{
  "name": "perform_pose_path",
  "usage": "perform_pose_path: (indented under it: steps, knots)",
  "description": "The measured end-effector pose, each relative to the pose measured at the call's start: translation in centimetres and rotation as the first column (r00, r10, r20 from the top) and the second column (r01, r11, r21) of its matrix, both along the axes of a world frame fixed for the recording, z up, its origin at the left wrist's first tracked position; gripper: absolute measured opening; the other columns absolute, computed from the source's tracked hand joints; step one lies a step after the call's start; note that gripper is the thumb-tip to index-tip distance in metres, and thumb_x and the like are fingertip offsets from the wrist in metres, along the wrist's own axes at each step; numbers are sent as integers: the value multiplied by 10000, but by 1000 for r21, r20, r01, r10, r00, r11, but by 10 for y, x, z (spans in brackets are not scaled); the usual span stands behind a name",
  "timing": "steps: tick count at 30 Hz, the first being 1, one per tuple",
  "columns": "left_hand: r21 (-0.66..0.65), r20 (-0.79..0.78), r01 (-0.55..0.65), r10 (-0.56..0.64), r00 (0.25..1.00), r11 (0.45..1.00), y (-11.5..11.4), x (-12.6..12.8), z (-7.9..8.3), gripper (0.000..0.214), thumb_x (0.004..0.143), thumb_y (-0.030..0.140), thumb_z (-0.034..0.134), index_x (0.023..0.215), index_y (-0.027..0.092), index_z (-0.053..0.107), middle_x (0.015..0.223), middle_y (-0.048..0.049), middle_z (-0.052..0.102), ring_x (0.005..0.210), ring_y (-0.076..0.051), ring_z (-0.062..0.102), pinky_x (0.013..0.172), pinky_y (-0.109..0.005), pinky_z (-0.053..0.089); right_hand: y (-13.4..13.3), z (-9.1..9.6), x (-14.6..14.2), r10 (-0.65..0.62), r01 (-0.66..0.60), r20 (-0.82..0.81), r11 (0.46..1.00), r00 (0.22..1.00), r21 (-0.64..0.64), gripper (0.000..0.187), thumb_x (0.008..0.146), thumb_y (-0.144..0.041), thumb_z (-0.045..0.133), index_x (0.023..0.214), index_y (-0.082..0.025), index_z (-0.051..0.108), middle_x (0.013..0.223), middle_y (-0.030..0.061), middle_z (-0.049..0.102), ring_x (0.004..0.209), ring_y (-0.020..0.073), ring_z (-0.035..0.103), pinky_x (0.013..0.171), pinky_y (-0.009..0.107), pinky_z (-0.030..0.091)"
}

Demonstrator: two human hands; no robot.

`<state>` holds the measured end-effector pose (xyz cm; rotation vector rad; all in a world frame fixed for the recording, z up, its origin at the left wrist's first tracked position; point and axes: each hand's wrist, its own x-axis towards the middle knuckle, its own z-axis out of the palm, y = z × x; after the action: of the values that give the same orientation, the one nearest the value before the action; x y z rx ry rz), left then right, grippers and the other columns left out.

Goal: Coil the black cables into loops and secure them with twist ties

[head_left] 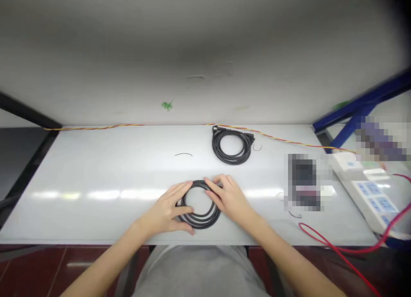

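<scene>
A coil of black cable (205, 223) lies on the table near its front edge, wound in several loops. My left hand (170, 208) grips the coil's left side, with a finger across the loops. At the upper right of the coil, the fingers of my right hand (228, 197) press on the loops. Parts of the cable are hidden beneath both hands. Farther back sits a second coil of black cable (231, 160), with dark connector ends at its top left and right.
A short black tie wire (183, 154) lies left of the rear coil. A white power strip (374, 200) and a red cable (345, 249) occupy the right end. A twisted yellow-red wire (279, 139) runs along the back of the white table (105, 168). Something blurred stands at right.
</scene>
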<state>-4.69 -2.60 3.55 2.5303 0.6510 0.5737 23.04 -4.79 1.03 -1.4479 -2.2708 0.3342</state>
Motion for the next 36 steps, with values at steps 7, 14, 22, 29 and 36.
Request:
perform_pose_path:
  steps: [7, 14, 22, 29, 36]
  knots:
    - [-17, 72, 3, -2, 997, 1000, 6, 7, -6, 402, 687, 469, 927, 954, 203, 787, 1587, -216, 477, 1469, -378, 481, 1168, -591, 481, -10, 8, -12, -105, 103, 44, 994, 994, 32, 417, 1029, -391, 611, 1408, -220, 637, 1056, 119, 661, 940, 272, 577, 837, 445, 512]
    - [-117, -59, -203, 197, 979, 972, 0, 4, 0, 570, 1005, 388, 656, 1517, 207, 482, 1542, -176, 541, 1408, -286, 551, 1142, -511, 528, -15, -5, -28, -236, 235, -7, 964, 972, 126, 318, 1026, -219, 599, 1332, -217, 689, 1014, 122, 670, 912, 268, 561, 790, 426, 517]
    - [169, 6, -514, 520, 854, 841, -16, 7, -18, 310, 1008, 218, 643, 1317, 212, 627, 1055, -86, 701, 951, -231, 664, 834, -410, 587, -14, -4, -27, -207, 195, 77, 971, 975, 137, 359, 1018, -290, 638, 1371, -233, 660, 1035, 133, 687, 903, 283, 576, 773, 448, 518]
    - [141, 35, -542, 543, 839, 828, -24, 11, -14, 202, 984, 285, 690, 1178, 237, 664, 991, -60, 701, 899, -216, 668, 808, -384, 568, -16, -5, -30, -237, 227, 61, 964, 970, 136, 346, 1028, -224, 597, 1366, -254, 665, 1010, 125, 682, 880, 276, 581, 742, 434, 518]
    - [74, -71, -545, 549, 833, 835, -7, 28, 3, 248, 944, 385, 722, 1129, 223, 687, 1166, -102, 702, 1061, -286, 672, 900, -468, 575, -12, -5, -29, -192, 182, 71, 975, 979, 130, 326, 1038, -217, 576, 1349, -212, 669, 988, 122, 663, 873, 265, 564, 743, 415, 530]
